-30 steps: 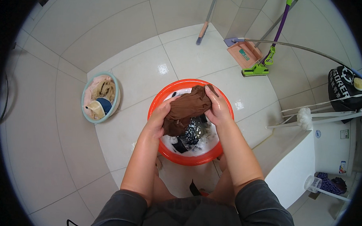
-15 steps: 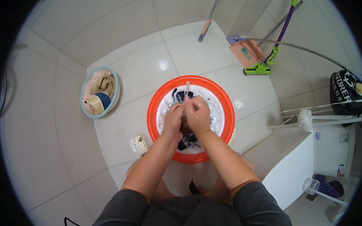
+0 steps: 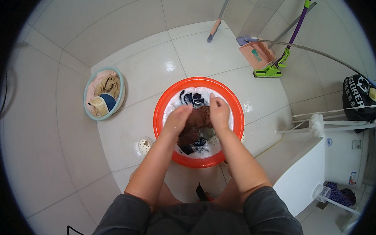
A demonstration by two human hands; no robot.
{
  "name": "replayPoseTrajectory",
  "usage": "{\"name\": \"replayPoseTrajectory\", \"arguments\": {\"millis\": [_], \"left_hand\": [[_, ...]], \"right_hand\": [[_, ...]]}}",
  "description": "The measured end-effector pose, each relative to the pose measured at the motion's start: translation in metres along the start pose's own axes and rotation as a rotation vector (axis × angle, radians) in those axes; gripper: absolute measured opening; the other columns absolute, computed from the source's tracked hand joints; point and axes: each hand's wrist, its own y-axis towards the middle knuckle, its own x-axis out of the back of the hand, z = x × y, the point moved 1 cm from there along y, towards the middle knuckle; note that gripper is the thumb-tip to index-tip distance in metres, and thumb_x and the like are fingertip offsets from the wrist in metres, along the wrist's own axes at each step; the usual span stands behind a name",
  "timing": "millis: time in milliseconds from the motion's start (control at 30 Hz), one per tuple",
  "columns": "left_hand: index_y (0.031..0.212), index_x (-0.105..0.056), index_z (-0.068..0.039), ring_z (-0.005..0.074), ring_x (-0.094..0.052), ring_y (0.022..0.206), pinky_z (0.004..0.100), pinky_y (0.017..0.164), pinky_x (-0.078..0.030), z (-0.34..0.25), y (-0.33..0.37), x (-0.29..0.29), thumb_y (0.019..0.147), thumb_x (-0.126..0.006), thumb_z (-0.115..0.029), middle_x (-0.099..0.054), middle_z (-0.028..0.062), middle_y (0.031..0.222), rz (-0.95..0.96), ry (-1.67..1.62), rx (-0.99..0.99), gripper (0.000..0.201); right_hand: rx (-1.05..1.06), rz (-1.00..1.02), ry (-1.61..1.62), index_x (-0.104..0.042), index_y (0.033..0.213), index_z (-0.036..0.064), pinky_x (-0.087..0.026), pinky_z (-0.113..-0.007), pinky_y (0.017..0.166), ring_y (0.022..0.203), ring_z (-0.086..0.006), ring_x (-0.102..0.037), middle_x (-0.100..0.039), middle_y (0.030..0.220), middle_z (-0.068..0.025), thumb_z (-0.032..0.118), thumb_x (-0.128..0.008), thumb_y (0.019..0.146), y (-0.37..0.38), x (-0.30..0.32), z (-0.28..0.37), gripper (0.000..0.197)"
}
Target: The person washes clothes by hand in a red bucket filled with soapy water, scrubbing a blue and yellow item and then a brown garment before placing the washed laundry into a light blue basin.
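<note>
A wide red-orange basin (image 3: 158,112) filled with white suds stands on the floor between my feet. Over the soapy water a wet brown cloth (image 3: 199,118) spreads between my two hands. My left hand (image 3: 178,120) is closed on its left edge, while my right hand (image 3: 219,113) pinches the opposite side. What kind of garment it is I cannot tell. Behind my hands, dark navy fabric (image 3: 191,97) pokes out of the foam, and another dark piece (image 3: 187,149) lies at the basin's near side.
At the left sits a pale blue basin (image 3: 122,88) with pink, tan and blue laundry. A pink dustpan (image 3: 256,53), a green-and-purple mop (image 3: 267,72) and a brush (image 3: 213,31) stand at the back. To the right are a white cabinet (image 3: 297,175) and a black bag (image 3: 358,96).
My hands have moved apart from close together, and the brown cloth is now spread out between them. More of the navy fabric behind them shows.
</note>
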Motion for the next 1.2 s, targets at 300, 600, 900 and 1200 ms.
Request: {"name": "replayPoseTrajectory", "arguments": {"millis": [300, 600, 900, 1200], "left_hand": [[0.112, -0.048, -0.005, 0.0152, -0.045, 0.1, 0.0313, 0.088, -0.036, -0.043, -0.016, 0.045, 0.084, -0.053, -0.018, -0.049, 0.0048, 0.108, -0.318, -0.31, -0.103, 0.031], [0.112, -0.047, -0.003, 0.0175, -0.047, 0.099, 0.0324, 0.086, -0.037, -0.034, -0.022, 0.064, 0.084, -0.048, -0.014, -0.05, 0.0066, 0.107, -0.338, -0.362, -0.009, 0.029], [0.11, -0.049, -0.005, 0.0192, -0.047, 0.1, 0.0332, 0.085, -0.037, -0.041, -0.032, 0.052, 0.083, -0.049, -0.014, -0.05, 0.0064, 0.108, -0.261, -0.38, -0.012, 0.029], [0.116, -0.048, -0.002, 0.0159, -0.049, 0.102, 0.0293, 0.082, -0.042, -0.033, -0.026, 0.051, 0.082, -0.055, -0.013, -0.049, 0.0105, 0.115, -0.098, -0.192, 0.023, 0.037]], "right_hand": [[-0.072, 0.303, -0.568, -0.06, 0.08, 0.0014, -0.045, -0.041, 0.07, 0.076, -0.0346, -0.057, -0.058, 0.08, -0.0184, 0.03, -0.068, 0.073, -0.01, -0.014, -0.109, 0.031], [-0.036, 0.612, -0.911, -0.045, 0.124, 0.0229, -0.034, -0.041, 0.099, 0.129, -0.0314, -0.021, -0.023, 0.142, -0.0085, 0.009, -0.054, 0.078, -0.04, -0.098, -0.222, 0.049], [-0.073, 0.786, -0.906, -0.052, 0.109, 0.0022, -0.043, -0.041, 0.086, 0.099, -0.0376, -0.054, -0.057, 0.104, -0.0247, 0.008, -0.046, 0.081, -0.006, -0.102, -0.265, 0.029], [-0.525, 0.52, 0.392, -0.049, 0.112, 0.0015, -0.044, -0.03, 0.081, 0.09, -0.018, -0.055, -0.058, 0.097, -0.0084, 0.025, -0.039, 0.094, 0.024, -0.028, -0.077, 0.031]]}}
